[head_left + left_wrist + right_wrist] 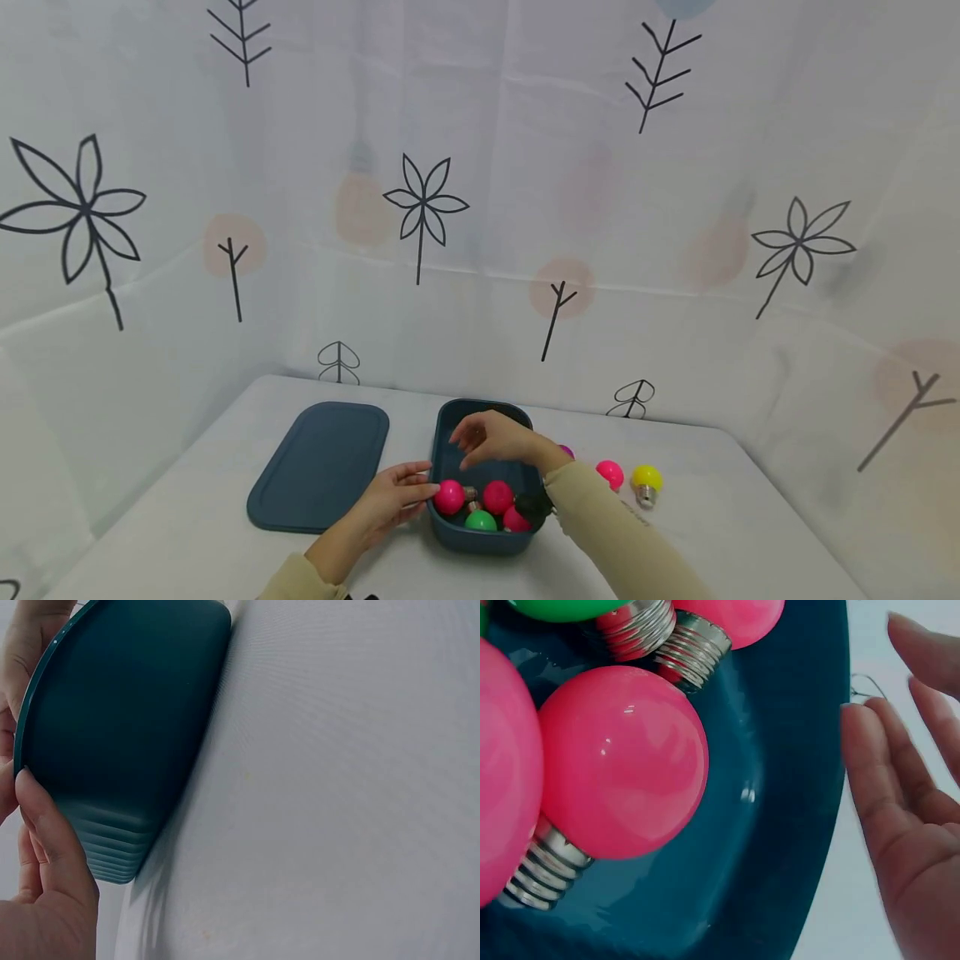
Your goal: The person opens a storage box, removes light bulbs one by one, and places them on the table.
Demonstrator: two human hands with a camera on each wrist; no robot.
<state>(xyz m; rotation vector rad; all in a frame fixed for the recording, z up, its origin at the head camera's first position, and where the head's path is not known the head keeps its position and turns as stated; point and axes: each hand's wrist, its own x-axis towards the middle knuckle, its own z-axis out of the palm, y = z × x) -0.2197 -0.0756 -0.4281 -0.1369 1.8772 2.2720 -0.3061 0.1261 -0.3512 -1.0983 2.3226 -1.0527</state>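
While the left hand (393, 502) merely touches the tub (480, 543) with extended fingers, a bump from the relaxed, empty right hand (497, 438) could jolt the pink light bulb (449, 497) beside those fingertips.

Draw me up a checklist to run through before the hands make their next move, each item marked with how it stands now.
1. Right hand free: ok; it is over the container, thumb and fingers apart, holding nothing.
2. Left hand touching the container's rim: ok.
3. Left hand gripping that rim firmly: cannot tell.
4. Container standing level on the table: ok.
5. Lid out of the way: ok; it lies flat, left of the container.
6. All bulbs inside: not ok; a yellow bulb and a loose pink bulb lie on the table, right of the container.
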